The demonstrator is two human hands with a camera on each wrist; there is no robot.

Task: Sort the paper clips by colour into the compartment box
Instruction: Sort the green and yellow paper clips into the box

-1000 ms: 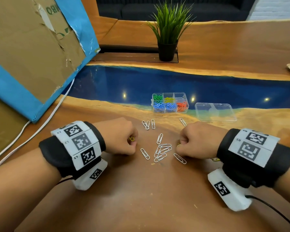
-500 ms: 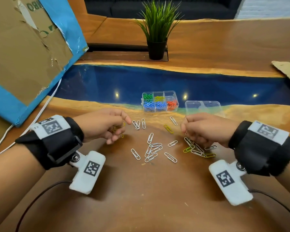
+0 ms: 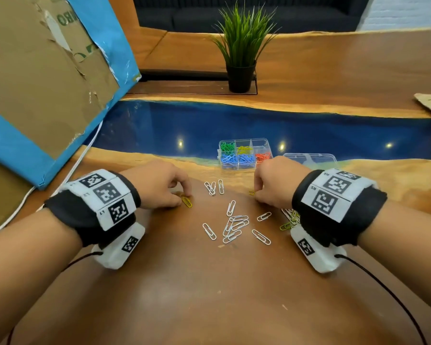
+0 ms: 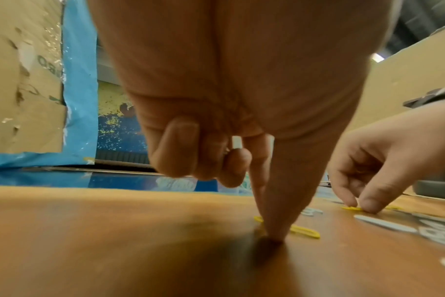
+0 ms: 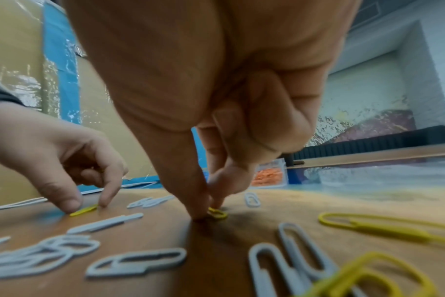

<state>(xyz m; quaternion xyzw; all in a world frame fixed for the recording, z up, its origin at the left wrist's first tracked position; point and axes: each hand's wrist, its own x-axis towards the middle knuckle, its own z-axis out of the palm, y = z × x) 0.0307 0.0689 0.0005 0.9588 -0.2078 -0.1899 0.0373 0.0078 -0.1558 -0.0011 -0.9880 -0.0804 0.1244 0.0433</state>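
Both hands are lowered to the tabletop (image 3: 209,295) at mid-frame, each w/ thumb and forefinger closed down onto a yellow clip lying flat. The L hand (image 3: 159,185) is pinched on the left clip (image 3: 186,201), whose long axis runs diagonally toward lower right of the head view; its other fingers are curled in. The R hand (image 3: 276,183) is pinched on the right clip (image 3: 251,193), mostly hidden under the fingertips, so its axis can't be told. Neither clip looks lifted yet.

The box (image 3: 244,155) sits just above the hands, nearer the R hand; its yellow bay is top-centre, between the green one and an apparently empty one, w/ blue and orange in the near row. The lid (image 3: 309,159) lies beside it to the right.

White clips (image 3: 234,222) are strewn between the hands, and more yellow ones (image 3: 288,224) lie under the R wrist. Nothing stands between hands and box, but the near row must be cleared to reach the yellow bay. A plant (image 3: 241,46) and cardboard (image 3: 47,70) stand well apart.
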